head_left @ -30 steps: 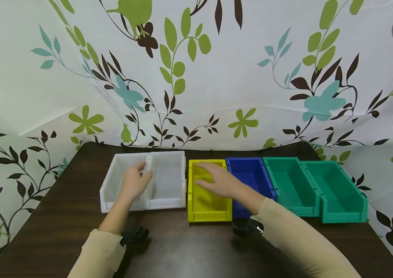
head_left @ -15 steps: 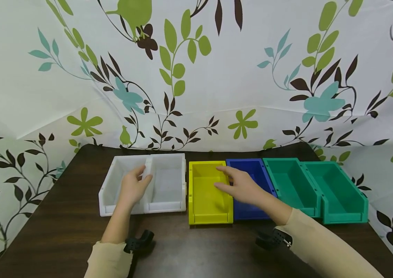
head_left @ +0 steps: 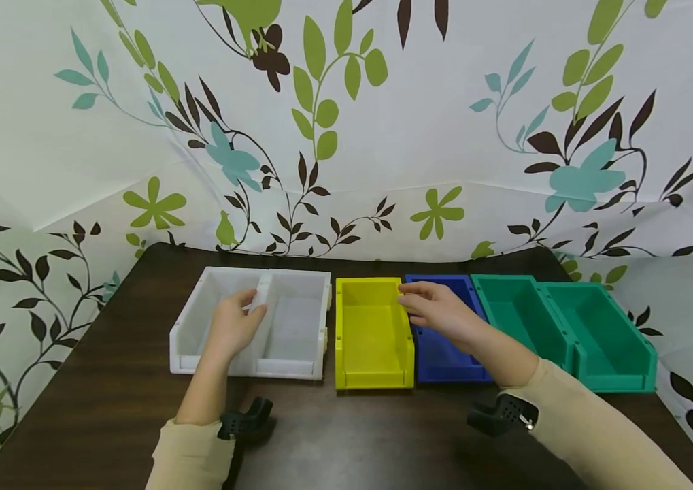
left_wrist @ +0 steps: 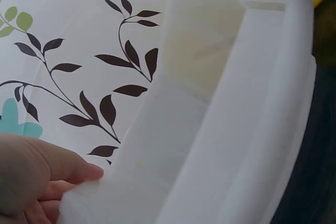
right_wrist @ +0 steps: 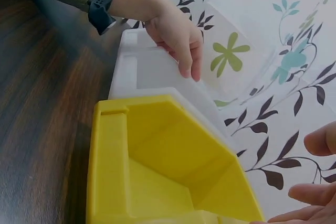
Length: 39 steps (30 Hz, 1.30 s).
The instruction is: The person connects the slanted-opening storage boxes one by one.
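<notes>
Two white storage bins stand side by side at the left, the left white bin and the right white bin. My left hand pinches the wall where they meet, thumb on one side and fingers on the other; in the left wrist view the fingers are partly hidden behind the white wall. My right hand hovers by the wall between the yellow bin and the blue bin. Its fingers are spread from the thumb, with nothing held between them.
Two green bins, the inner one and the outer one, continue the row to the right. A gap separates the white bins from the yellow one. Dark wooden table lies in front, and a patterned cloth hangs behind.
My right hand has moved right, from inside the yellow bin to its right wall. The white bins have turned slightly, widening the front gap beside the yellow bin. My left hand stays on them.
</notes>
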Available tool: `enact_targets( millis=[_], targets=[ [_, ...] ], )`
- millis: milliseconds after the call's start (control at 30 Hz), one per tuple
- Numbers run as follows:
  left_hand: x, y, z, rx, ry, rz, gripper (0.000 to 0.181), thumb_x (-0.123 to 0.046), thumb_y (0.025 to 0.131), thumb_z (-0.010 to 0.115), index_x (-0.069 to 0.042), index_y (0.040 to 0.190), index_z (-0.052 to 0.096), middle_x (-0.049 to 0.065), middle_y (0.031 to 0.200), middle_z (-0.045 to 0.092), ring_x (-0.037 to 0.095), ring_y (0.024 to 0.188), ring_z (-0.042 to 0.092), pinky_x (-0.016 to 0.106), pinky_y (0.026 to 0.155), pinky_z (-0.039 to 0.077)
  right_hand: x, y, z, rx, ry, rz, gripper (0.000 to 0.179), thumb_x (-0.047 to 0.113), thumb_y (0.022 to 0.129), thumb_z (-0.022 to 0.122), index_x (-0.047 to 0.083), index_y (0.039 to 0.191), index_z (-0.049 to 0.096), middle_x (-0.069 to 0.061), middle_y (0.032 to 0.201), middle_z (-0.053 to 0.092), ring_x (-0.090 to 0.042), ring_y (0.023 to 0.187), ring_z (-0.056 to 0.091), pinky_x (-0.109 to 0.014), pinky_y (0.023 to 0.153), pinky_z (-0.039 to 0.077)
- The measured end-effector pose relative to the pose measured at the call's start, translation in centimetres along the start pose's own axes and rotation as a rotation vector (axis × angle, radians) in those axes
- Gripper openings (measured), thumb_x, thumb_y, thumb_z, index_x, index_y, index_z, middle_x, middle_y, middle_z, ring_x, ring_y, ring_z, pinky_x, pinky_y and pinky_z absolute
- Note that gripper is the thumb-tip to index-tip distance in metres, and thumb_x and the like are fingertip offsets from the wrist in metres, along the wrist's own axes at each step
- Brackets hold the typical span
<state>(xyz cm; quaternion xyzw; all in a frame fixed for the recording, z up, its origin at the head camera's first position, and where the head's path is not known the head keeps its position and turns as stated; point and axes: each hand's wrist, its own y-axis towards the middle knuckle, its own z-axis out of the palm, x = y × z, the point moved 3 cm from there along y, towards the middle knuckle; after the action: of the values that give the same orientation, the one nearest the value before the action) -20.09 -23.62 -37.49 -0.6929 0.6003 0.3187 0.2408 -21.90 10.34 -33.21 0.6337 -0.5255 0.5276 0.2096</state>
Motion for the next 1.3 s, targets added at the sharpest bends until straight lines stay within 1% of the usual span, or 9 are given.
enact_targets(
  millis=[200,333,433,533,667,767,900,1067,1300],
  targets=[
    [0.0,-0.1,-0.8,0.007,0.013,-0.048,0.047,-0.013,0.091,0.052,0.012,0.130,0.048,0.033,0.128,0.053,0.046,0.114,0.055,0.052,0.097,0.044,0.3,0.8,0.7,-0.021,0.026,0.007,0.060,0.031,0.095,0.054,0.002,0.144,0.034,-0.019,0.149,0.034,-0.034,0.133,0.042,-0.044,0.102,0.044],
    [0.4,-0.1,-1.1,0.020,0.007,-0.074,0.048,-0.014,0.091,0.053,0.012,0.131,0.047,0.034,0.128,0.052,0.046,0.115,0.054,0.052,0.098,0.043,0.3,1.7,1.0,-0.065,-0.017,0.026,0.060,0.024,0.094,0.056,-0.003,0.144,0.034,-0.020,0.148,0.037,-0.034,0.129,0.047,-0.042,0.096,0.048],
    [0.6,-0.1,-1.3,0.026,0.009,-0.079,0.049,-0.015,0.091,0.052,0.011,0.131,0.046,0.034,0.127,0.053,0.045,0.116,0.054,0.052,0.098,0.044,0.3,2.3,1.2,-0.077,-0.088,0.058,0.060,0.020,0.093,0.058,-0.007,0.141,0.035,-0.023,0.143,0.043,-0.036,0.122,0.054,-0.041,0.089,0.053],
    [0.8,-0.2,-1.4,0.028,0.009,-0.083,0.049,-0.015,0.090,0.052,0.011,0.131,0.047,0.034,0.126,0.053,0.045,0.115,0.055,0.052,0.096,0.045,0.3,3.0,1.6,-0.073,-0.153,0.095,0.060,0.016,0.091,0.061,-0.010,0.139,0.037,-0.026,0.136,0.049,-0.034,0.110,0.062,-0.037,0.081,0.056],
    [0.8,-0.4,-1.5,0.026,0.005,-0.093,0.048,-0.015,0.090,0.052,0.010,0.131,0.047,0.035,0.125,0.053,0.045,0.114,0.055,0.052,0.094,0.047,0.4,4.0,2.1,-0.077,-0.236,0.125,0.059,0.013,0.087,0.066,-0.009,0.136,0.043,-0.025,0.123,0.060,-0.025,0.086,0.071,-0.031,0.066,0.058],
    [0.7,-0.5,-1.6,0.028,0.003,-0.103,0.048,-0.016,0.090,0.052,0.009,0.132,0.047,0.035,0.125,0.054,0.045,0.115,0.055,0.052,0.093,0.047,0.4,4.8,2.6,-0.082,-0.291,0.136,0.055,0.012,0.085,0.068,-0.007,0.133,0.048,-0.022,0.110,0.067,-0.020,0.071,0.071,-0.029,0.058,0.057],
    [0.6,-0.6,-1.7,0.030,0.007,-0.121,0.048,-0.017,0.091,0.052,0.008,0.132,0.047,0.033,0.126,0.054,0.044,0.116,0.055,0.052,0.094,0.046,0.4,5.5,3.0,-0.103,-0.363,0.131,0.051,0.010,0.083,0.068,-0.004,0.129,0.053,-0.017,0.100,0.069,-0.016,0.060,0.067,-0.028,0.053,0.056],
    [0.7,-0.4,-1.7,0.029,0.010,-0.127,0.049,-0.018,0.091,0.051,0.007,0.133,0.047,0.032,0.126,0.055,0.043,0.117,0.054,0.052,0.096,0.045,0.5,5.9,3.0,-0.152,-0.410,0.114,0.052,0.007,0.085,0.064,-0.004,0.133,0.048,-0.018,0.102,0.068,-0.015,0.057,0.065,-0.026,0.049,0.054],
    [0.4,-0.3,-1.8,0.031,0.004,-0.114,0.049,-0.016,0.090,0.052,0.008,0.132,0.047,0.032,0.126,0.055,0.043,0.116,0.055,0.051,0.097,0.045,0.8,5.7,2.0,-0.175,-0.354,0.110,0.055,0.007,0.088,0.058,-0.003,0.140,0.041,-0.020,0.108,0.065,-0.017,0.064,0.067,-0.026,0.052,0.055]
  ],
)
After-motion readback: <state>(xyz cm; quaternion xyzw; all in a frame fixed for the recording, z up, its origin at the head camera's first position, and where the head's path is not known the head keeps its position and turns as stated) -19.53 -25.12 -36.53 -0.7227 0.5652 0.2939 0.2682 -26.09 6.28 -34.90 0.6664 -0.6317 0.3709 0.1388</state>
